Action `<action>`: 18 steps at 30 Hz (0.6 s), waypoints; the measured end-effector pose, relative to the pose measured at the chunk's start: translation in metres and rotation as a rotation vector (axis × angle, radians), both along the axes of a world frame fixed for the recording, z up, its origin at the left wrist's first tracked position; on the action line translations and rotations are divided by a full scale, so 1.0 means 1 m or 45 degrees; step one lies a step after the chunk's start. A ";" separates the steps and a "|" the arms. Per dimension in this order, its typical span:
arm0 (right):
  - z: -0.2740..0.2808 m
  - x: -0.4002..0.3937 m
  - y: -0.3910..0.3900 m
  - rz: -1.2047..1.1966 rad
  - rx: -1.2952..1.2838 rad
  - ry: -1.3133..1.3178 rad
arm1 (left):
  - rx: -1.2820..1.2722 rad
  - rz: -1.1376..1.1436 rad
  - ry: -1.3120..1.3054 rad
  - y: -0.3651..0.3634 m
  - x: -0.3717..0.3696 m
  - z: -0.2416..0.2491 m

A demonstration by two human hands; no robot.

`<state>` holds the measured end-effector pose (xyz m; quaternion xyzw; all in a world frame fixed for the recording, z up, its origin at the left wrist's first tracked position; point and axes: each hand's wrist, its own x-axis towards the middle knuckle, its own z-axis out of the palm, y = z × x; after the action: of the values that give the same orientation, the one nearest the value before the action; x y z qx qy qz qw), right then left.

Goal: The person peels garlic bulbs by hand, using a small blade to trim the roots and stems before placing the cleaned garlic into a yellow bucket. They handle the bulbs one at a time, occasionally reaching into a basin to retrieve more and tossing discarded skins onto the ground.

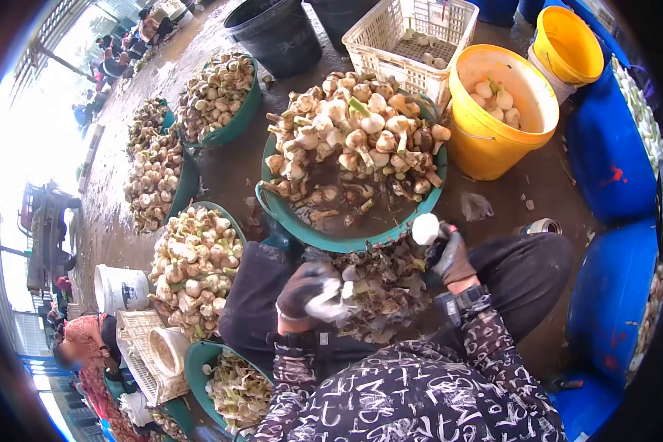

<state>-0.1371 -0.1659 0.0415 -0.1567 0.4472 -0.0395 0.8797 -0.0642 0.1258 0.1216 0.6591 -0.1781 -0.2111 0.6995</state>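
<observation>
My right hand (450,255), in a dark glove with bare skin at the wrist, is closed on a peeled white garlic bulb (425,229) beside the rim of the green tub (331,239). My left hand (307,289), also gloved, is closed on a whitish thing (326,303) smeared by motion; I cannot tell what it is. Both hands are over my lap, where a heap of dark garlic skins (390,291) lies between them. Unpeeled garlic bulbs (361,121) with cut stems are piled in the far half of the tub, with dirt and scraps nearer to me.
Right of the tub stands a yellow bucket (486,151) with peeled bulbs inside. Behind it is a cream plastic crate (361,55). More tubs of garlic (191,272) line the left. Blue barrels (611,295) bound the right side. A person (88,339) sits at far left.
</observation>
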 end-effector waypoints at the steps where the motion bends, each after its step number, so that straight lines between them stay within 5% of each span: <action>1: -0.002 0.007 -0.013 -0.102 -0.022 -0.081 | 0.070 -0.258 0.797 -0.011 0.026 0.013; 2: 0.027 0.013 -0.027 -0.140 0.009 -0.274 | 0.451 -0.510 0.452 -0.024 0.044 -0.016; 4: 0.091 0.026 -0.042 -0.380 -0.117 -0.567 | 1.045 -0.279 -0.306 -0.039 0.066 -0.078; 6: 0.108 0.031 -0.073 -0.138 0.012 -1.260 | 1.272 -0.065 -0.370 -0.061 0.089 -0.122; 8: 0.126 0.032 -0.070 -0.101 -0.164 -0.925 | 1.371 -0.179 -0.336 -0.079 0.108 -0.155; 9: 0.115 0.033 -0.066 -0.095 -0.180 -0.924 | 1.355 -0.177 -0.335 -0.085 0.117 -0.186; 11: 0.058 0.027 -0.048 0.130 -0.679 -0.386 | 1.324 -0.346 -0.185 -0.094 0.129 -0.241; 15: -0.045 0.026 -0.005 0.669 -1.450 0.132 | 0.988 -0.284 -0.222 -0.103 0.100 -0.171; 18: -0.034 0.038 0.018 0.888 -1.757 0.372 | 0.699 -0.222 0.267 -0.093 0.081 -0.156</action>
<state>-0.0987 -0.1480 0.0074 -0.8026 0.3575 -0.0089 0.4775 0.0168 0.0327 -0.0339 0.7803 -0.0972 -0.3775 0.4891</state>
